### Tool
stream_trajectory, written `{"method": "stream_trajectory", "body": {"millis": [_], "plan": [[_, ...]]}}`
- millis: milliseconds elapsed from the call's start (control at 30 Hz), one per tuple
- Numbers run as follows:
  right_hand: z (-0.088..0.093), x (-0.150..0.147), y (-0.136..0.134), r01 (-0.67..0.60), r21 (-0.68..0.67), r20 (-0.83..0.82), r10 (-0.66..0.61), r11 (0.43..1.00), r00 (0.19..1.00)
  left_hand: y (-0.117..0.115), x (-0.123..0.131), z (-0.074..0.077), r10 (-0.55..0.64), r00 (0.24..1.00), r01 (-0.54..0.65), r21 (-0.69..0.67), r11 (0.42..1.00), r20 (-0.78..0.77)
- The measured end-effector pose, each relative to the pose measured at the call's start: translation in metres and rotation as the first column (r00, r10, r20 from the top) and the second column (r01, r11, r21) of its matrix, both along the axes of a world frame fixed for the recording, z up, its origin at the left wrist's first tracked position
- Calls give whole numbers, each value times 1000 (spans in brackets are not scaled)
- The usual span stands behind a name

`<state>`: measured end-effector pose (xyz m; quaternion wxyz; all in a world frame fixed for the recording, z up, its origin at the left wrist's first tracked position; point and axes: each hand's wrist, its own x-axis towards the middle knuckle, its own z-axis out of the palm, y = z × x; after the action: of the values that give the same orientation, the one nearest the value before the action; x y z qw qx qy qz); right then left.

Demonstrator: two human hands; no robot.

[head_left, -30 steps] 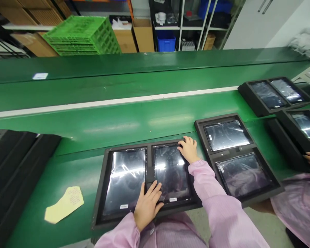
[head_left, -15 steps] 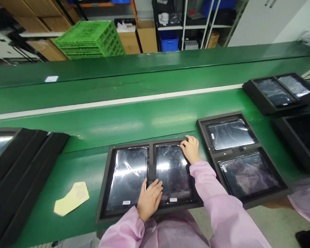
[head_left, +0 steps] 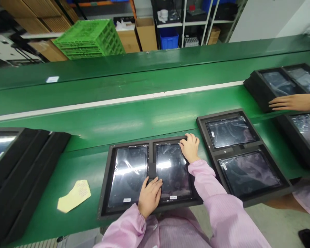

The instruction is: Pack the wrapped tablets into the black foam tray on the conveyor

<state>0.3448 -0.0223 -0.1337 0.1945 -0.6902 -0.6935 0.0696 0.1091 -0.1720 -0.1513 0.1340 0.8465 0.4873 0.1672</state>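
Note:
A black foam tray [head_left: 105,179] lies on the green bench in front of me, with two film-wrapped dark screens side by side. My left hand [head_left: 150,195] rests with fingers spread over the lower part of the divider and the near edge of the right screen [head_left: 173,179]. At that screen's top right corner, my right hand [head_left: 190,146] bends its fingers over the edge, thumb apart from them; it lifts nothing. The left screen [head_left: 129,175] sits flat in its pocket, untouched. White labels show at the bottom of both screens.
A second tray [head_left: 212,155] with two screens sits close on the right. Stacked trays [head_left: 260,93] stand farther right, with another person's hand [head_left: 296,102] on them. More black trays [head_left: 33,172] fill the left. A torn yellow paper [head_left: 74,196] lies on the bench.
Another person's hand has come in at the right onto the stacked trays. My hands have hardly moved on the tray.

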Motion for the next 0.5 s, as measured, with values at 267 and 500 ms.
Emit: {"method": "stream_trajectory", "body": {"millis": [267, 500], "plan": [[33, -6, -70, -436, -151, -280, 384, 887, 880, 0, 0, -3, 133, 981, -115, -133, 984, 138], [70, 26, -147, -769, -171, -864, 281, 616, 417, 7, -2, 9, 449, 834, -220, -553, 803, 320]]}}
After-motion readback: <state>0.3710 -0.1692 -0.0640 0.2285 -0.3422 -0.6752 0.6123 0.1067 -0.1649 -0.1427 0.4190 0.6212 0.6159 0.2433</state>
